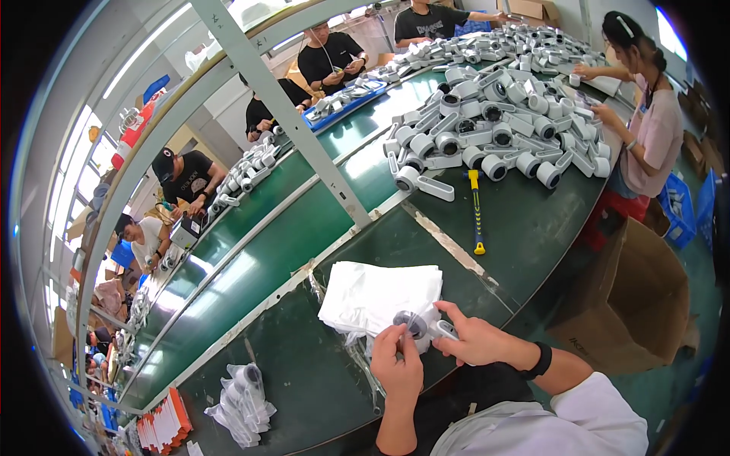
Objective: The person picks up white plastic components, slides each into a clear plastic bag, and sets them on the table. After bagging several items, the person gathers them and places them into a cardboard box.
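Just in front of me is a white unit (442, 330) with a round, dark-faced head and a flat arm. My right hand (475, 340) grips its arm between thumb and fingers. At the dark round face, my left hand (398, 360) is closed in a pinch; something clear shows by its fingertips, too small to name. Both hands are at the near edge of a stack of white plastic bags (380, 292), which lies on the green table (304, 372). To the left, several similar units in clear bags (245, 403) lie heaped.
A large pile of white units (494, 121) covers the far right. A yellow-handled hammer (477, 213) lies before it. Orange-and-white cartons (165, 423) stand at the lower left; an open cardboard box (623, 296) is on the floor at right. A metal post (281, 106) rises ahead. Co-workers sit around.
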A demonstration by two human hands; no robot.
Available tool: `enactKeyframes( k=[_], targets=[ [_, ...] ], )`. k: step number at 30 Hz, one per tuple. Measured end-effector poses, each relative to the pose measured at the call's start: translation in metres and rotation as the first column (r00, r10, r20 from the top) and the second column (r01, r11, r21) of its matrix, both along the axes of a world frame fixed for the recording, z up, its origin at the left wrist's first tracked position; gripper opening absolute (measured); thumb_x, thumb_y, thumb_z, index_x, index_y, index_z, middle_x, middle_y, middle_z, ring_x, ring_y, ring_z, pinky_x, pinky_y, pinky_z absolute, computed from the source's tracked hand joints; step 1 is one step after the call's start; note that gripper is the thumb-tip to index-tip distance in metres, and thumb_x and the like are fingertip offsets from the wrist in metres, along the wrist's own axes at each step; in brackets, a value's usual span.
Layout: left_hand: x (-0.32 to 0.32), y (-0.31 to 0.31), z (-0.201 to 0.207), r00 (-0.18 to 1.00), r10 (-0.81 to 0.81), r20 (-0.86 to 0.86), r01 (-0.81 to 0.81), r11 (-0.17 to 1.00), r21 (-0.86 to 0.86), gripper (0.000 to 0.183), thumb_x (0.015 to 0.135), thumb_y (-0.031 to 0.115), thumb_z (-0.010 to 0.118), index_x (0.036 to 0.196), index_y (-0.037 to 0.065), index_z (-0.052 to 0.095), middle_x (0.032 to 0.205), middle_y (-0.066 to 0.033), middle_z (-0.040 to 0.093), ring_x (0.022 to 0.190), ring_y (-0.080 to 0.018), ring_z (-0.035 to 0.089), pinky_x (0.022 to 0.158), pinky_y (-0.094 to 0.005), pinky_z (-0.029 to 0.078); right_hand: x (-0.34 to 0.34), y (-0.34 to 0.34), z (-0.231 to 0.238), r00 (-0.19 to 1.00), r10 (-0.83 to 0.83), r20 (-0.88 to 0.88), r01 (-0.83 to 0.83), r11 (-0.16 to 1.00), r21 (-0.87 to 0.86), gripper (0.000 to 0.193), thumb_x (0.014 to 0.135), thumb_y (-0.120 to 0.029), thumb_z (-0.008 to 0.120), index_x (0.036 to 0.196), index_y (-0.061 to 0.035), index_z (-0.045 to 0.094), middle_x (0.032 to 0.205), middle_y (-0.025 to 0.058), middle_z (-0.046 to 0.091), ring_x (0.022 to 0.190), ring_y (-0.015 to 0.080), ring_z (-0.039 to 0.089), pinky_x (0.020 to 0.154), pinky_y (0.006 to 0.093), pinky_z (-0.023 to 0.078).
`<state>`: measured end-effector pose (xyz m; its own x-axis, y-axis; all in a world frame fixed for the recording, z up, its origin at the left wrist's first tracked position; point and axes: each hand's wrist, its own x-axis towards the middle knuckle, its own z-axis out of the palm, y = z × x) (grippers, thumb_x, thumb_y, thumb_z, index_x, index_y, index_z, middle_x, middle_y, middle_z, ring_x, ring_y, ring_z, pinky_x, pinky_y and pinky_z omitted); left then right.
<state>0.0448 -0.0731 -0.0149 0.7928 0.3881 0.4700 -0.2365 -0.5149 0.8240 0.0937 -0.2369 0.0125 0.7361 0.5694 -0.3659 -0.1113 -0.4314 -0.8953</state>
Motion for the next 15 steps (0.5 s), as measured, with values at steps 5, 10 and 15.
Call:
enactKeyframes(
  k=[5, 10, 15],
  targets=[
    [-0.002, -0.003, 0.001, 0.965, -0.214, 0.152, 0.158, 0.936, 0.315, 0.023, 0.077, -0.01, 0.063, 0.096, 0.002, 0.069, 0.094, -0.012, 0.067, 0.076, -0.0257, 0.065, 0.065, -0.0306, 0.052, 0.004, 0.008, -0.01, 0.999, -0.05, -0.012, 0.051, 0.99, 0.13, 0.073, 0.091, -0.021, 0.06, 0.147, -0.0072, 0.016, 0.087, 0.0116, 0.068, 0.063, 0.0182, 0.066, 0.063, 0.0333, 0.053],
    [-0.023, 0.005, -0.003, 0.856, -0.515, 0.049, 0.464, 0.807, 0.365, 0.031, 0.072, -0.011, 0.062, 0.099, 0.003, 0.07, 0.098, -0.0107, 0.067, 0.079, -0.0274, 0.066, 0.069, -0.0327, 0.055, 0.004, 0.013, -0.039, 0.976, -0.212, -0.052, 0.211, 0.856, 0.473, 0.072, 0.091, -0.012, 0.065, 0.148, -0.0079, 0.021, 0.108, 0.0149, 0.064, 0.097, 0.0143, 0.06, 0.082, 0.0288, 0.048],
    [-0.035, 0.008, 0.008, 0.89, -0.455, -0.034, 0.45, 0.864, 0.223, 0.027, 0.077, -0.006, 0.065, 0.102, 0.003, 0.067, 0.102, -0.0108, 0.066, 0.078, -0.0216, 0.065, 0.069, -0.0312, 0.055, -0.009, 0.022, -0.052, 0.958, -0.226, -0.176, 0.285, 0.696, 0.659, 0.057, 0.098, -0.025, 0.058, 0.144, -0.0059, 0.031, 0.104, 0.0103, 0.066, 0.09, 0.013, 0.061, 0.08, 0.0276, 0.049]
  ],
)
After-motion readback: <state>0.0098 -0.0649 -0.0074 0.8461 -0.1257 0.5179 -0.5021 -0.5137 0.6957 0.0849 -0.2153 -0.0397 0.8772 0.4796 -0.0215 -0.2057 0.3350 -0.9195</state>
